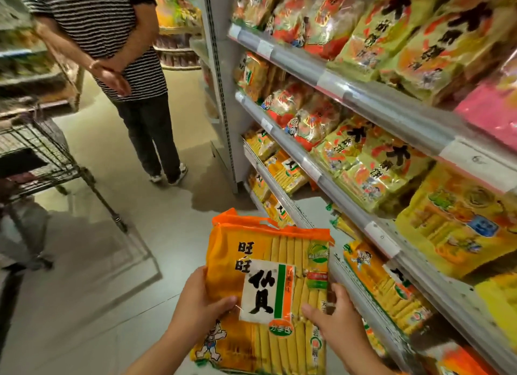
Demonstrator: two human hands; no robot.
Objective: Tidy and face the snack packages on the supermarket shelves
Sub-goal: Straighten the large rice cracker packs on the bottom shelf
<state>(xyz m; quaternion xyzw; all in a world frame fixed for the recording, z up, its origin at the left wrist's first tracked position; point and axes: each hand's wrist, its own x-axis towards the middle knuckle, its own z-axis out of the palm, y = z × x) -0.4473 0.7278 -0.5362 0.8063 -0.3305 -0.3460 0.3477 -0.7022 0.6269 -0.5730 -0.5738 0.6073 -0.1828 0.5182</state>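
I hold a large orange-and-yellow rice cracker bag (268, 265) upright in front of me, its printed face toward me. My left hand (200, 302) grips its left edge, thumb across the front. On the opposite edge, my right hand (333, 311) grips the same way. The bag hangs in the aisle just left of the lower shelves. Matching yellow cracker bags (386, 285) lie on the shelf beside my right hand, and more such bags (285, 170) sit further along.
The shelving unit (330, 176) runs along the right, stocked with yellow, red and pink snack bags. A person in a striped shirt (112, 38) stands in the aisle ahead. A wire shopping cart (36, 156) stands at left.
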